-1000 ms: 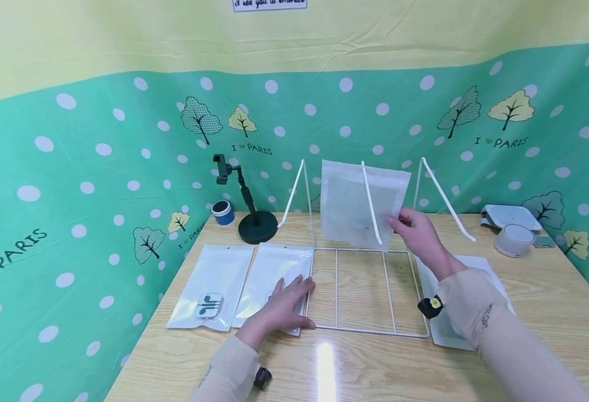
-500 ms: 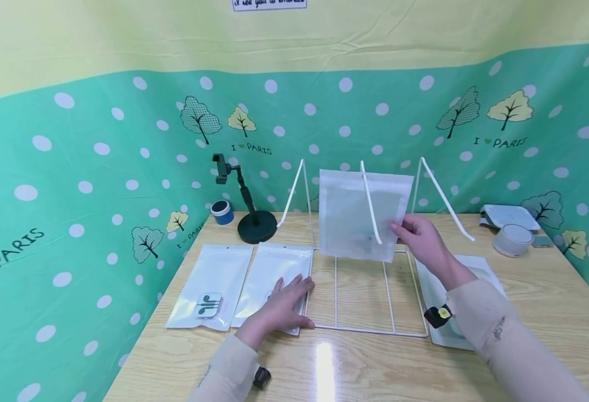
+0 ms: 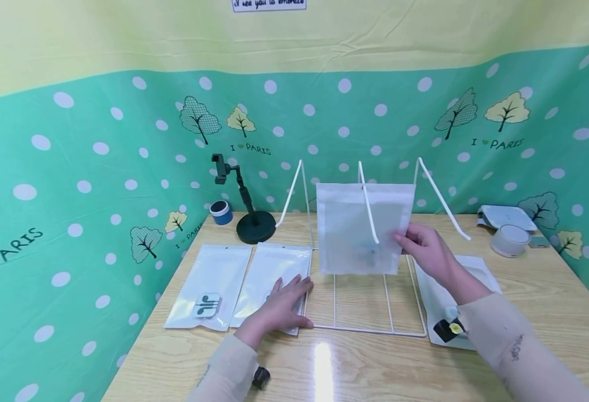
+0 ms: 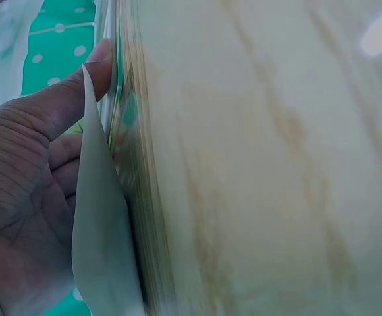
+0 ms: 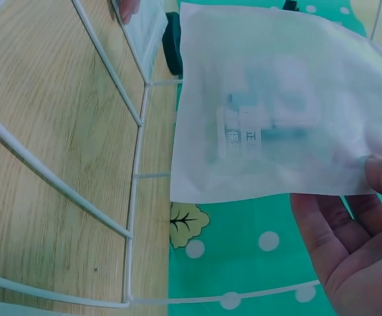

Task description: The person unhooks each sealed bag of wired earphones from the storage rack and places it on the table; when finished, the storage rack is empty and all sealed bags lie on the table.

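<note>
My right hand (image 3: 430, 248) pinches the right edge of a white translucent zip pouch (image 3: 341, 231), thumb in front. The pouch hangs upright at the middle prong (image 3: 368, 209) of a white wire display rack (image 3: 354, 329); the prong meets it near the top hole and runs out in front. Printed characters and a blurred dark shape show through the pouch (image 5: 270, 99) in the right wrist view. My left hand (image 3: 280, 308) rests with fingers spread on the rack's left base wire and on a flat white pouch (image 3: 269, 265), hiding part of it.
Another pouch (image 3: 219, 273) with earphones showing lies far left; one more pouch (image 3: 437, 298) lies right of the rack, partly under my right forearm. Behind stand a black phone stand (image 3: 255, 226), a blue jar (image 3: 221, 213), a white round container (image 3: 510, 240) and a white device (image 3: 507, 216).
The pouch in my right hand has come down along the middle prong and straightened from a tilt, its top now level. My left hand has stayed in place.
</note>
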`<state>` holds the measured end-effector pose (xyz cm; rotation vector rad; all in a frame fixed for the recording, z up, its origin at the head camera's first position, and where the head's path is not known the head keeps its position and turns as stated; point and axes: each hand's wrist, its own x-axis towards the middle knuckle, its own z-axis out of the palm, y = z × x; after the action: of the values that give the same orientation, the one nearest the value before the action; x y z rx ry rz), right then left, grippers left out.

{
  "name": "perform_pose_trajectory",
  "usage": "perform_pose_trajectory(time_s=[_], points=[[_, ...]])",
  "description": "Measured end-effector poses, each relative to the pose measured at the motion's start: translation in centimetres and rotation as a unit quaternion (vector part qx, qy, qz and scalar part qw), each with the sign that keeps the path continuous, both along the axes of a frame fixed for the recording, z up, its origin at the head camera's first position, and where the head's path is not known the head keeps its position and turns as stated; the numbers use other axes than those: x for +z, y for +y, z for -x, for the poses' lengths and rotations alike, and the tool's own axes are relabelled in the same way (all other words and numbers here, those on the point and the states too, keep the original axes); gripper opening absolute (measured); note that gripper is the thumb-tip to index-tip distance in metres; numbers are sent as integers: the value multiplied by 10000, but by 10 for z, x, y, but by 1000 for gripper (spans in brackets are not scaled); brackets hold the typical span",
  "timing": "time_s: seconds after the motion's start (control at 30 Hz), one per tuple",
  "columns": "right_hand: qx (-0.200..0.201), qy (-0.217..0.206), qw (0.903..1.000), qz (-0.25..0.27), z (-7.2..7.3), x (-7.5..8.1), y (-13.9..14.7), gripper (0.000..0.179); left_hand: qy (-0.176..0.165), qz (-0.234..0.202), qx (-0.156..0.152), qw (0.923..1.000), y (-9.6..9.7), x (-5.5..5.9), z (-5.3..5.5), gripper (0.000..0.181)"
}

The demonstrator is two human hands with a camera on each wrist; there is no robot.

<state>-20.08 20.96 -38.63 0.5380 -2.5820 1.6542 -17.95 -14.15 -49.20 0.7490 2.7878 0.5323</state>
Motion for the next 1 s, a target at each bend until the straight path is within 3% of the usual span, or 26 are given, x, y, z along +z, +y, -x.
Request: perform_pose_trajectory(time_s=[0.5,0.8,1.0], points=[[46,116,9991,-403,-35,12,10,31,-68,55,70,9999,0,2,-1,92],[103,416,9977,-530,-57,16,17,23,-65,-9,46,10000,-1,3,-2,92],[32,319,9975,-622,-70,17,19,20,-57,-20,42,10000,0,3,-2,92]])
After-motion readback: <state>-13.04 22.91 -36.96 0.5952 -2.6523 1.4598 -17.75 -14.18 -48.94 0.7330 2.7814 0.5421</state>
